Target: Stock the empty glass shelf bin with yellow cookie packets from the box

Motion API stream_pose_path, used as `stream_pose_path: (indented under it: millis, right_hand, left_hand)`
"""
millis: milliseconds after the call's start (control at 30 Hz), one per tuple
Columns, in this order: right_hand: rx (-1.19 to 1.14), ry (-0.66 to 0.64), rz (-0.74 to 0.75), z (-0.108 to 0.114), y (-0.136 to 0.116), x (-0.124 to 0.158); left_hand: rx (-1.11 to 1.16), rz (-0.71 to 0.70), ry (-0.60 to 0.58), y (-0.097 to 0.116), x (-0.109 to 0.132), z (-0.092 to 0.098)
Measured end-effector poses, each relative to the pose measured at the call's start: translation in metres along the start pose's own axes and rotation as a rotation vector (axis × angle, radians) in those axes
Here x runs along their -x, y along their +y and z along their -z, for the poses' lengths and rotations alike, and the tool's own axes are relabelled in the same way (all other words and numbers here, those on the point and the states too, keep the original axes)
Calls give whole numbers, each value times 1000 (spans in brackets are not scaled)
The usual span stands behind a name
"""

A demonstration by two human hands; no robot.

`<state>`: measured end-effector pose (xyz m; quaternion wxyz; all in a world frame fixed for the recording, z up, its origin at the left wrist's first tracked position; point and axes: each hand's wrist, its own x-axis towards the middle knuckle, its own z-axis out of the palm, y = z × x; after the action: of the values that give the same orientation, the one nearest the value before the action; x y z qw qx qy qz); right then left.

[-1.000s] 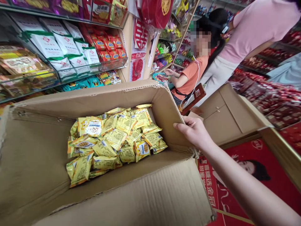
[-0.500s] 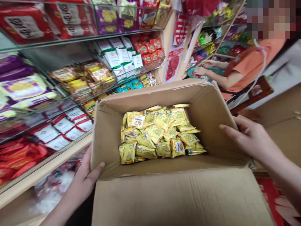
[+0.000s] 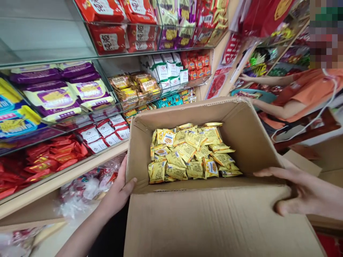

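- The open cardboard box (image 3: pixel 249 142) is in front of the person, tilted toward the camera so that its inside shows.
- Yellow cookie packets (image 3: pixel 187 153) lie heaped on its floor, with bare cardboard toward the right wall; a few show the word "Cookies".
- The near flap (image 3: pixel 203 221) is folded outward and slopes down toward the person.
- The left hand (image 3: pixel 120 191) is clamped on the box's left wall at the near corner, its thumb lying over the edge and its fingers along the outside, mostly hidden; the forearm rises from lower left.
- The right hand (image 3: pixel 305 191) is at the near right corner, its forearm coming in from the right edge.
- Its forefinger stretches leftward over the inner side, while the thumb, well apart from it, curls low against the flap; I cannot tell whether they press on the cardboard.
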<state>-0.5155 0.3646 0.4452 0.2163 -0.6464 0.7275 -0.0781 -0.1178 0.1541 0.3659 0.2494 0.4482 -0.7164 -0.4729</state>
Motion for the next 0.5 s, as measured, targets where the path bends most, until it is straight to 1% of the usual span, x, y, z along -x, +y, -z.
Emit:
stream_pose_path:
  millis: [100,200,267,367,433,500]
  right_hand:
    - [46,-10,8,-1,-9,-2]
    - [84,30,88,-5,-17,-10]
    - [124,130,134,-9,-21,-18]
    - [179,315,118,-16,-22,-28]
    - [190,374,114,-23,-19,-30]
    - [195,412,149,-34,-13,-25]
  left_hand:
    - [-4,-19,13,-2,3,4]
    - [-4,-24,13,-4,-2,9]
    - [1,-24,2,-4,-8,14]
    - [-3,-19,-21,-3,-17,18]
    - [-20,-21,-21,-2,-14,19]
    - [-46,-26,10,-1,-3,18]
